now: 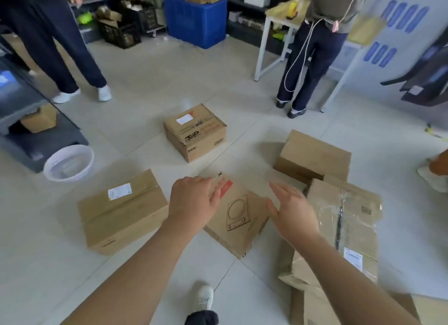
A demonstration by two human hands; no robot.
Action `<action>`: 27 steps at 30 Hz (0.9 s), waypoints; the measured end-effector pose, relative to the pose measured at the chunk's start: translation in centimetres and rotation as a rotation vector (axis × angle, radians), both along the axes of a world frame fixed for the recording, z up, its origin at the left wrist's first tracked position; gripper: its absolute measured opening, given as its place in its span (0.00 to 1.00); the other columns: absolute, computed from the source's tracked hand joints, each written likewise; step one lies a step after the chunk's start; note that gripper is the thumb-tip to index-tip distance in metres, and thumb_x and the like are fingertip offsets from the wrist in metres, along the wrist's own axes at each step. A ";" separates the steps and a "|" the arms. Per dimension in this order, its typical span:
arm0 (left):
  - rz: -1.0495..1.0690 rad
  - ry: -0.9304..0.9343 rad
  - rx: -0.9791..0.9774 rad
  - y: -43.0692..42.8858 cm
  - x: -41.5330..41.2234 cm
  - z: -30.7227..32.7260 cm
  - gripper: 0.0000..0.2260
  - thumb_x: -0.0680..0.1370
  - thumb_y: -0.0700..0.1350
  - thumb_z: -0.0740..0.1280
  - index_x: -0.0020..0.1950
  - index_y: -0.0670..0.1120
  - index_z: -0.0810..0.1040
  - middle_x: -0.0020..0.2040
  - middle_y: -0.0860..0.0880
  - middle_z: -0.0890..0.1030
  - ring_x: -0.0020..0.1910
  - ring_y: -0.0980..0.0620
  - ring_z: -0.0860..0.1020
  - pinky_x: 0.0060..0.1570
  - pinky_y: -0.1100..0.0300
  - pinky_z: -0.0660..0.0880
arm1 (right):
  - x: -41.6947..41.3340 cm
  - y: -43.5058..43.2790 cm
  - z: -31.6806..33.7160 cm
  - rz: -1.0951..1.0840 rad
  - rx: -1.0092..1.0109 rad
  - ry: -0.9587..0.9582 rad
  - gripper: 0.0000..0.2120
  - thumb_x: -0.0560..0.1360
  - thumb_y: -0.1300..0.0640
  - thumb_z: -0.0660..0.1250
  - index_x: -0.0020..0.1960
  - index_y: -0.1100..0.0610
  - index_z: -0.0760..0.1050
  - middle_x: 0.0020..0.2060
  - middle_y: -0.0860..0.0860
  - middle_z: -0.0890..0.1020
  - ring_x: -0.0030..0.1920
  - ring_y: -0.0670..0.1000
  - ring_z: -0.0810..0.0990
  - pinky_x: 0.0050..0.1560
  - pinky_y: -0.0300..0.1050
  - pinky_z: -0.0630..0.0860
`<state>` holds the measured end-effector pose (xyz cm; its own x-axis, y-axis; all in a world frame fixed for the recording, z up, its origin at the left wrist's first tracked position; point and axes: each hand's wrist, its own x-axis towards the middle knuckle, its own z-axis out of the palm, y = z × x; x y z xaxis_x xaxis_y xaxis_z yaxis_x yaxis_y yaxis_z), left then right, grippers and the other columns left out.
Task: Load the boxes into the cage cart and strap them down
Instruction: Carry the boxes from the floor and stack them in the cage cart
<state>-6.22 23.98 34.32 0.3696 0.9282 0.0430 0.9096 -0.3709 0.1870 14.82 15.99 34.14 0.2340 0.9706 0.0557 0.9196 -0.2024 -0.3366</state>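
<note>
Several cardboard boxes lie on the tiled floor. A flat box with a cooker drawing (238, 218) sits right in front of me. My left hand (194, 202) hovers over its left edge and my right hand (292, 209) over its right edge, both with relaxed fingers, holding nothing. A labelled box (121, 210) lies to the left. A printed box (195, 132) stands further off in the middle, and a plain box (314, 156) is at the right. A taped, crumpled box (344, 225) lies close on my right. No cage cart can be made out.
A white basin (69, 162) and a grey platform trolley (36, 135) holding a small box stand at the left. Two people stand at the back, one at a white table (274, 21). A blue crate (196, 21) and shelves line the far wall. My shoe (203, 298) shows below.
</note>
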 end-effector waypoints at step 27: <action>-0.564 0.113 -0.267 -7.4 37.5 -17.7 0.20 0.78 0.57 0.59 0.65 0.48 0.76 0.56 0.50 0.80 0.51 0.48 0.78 0.50 0.53 0.74 | 32.2 -17.5 -14.9 -0.638 -0.205 0.131 0.21 0.78 0.49 0.63 0.69 0.53 0.71 0.66 0.49 0.76 0.66 0.52 0.72 0.65 0.46 0.68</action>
<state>31.32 16.56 16.63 0.7935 0.5630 -0.2308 0.6077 -0.7528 0.2531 47.06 -1.52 19.29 0.7565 0.6282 -0.1821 0.5533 -0.7631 -0.3341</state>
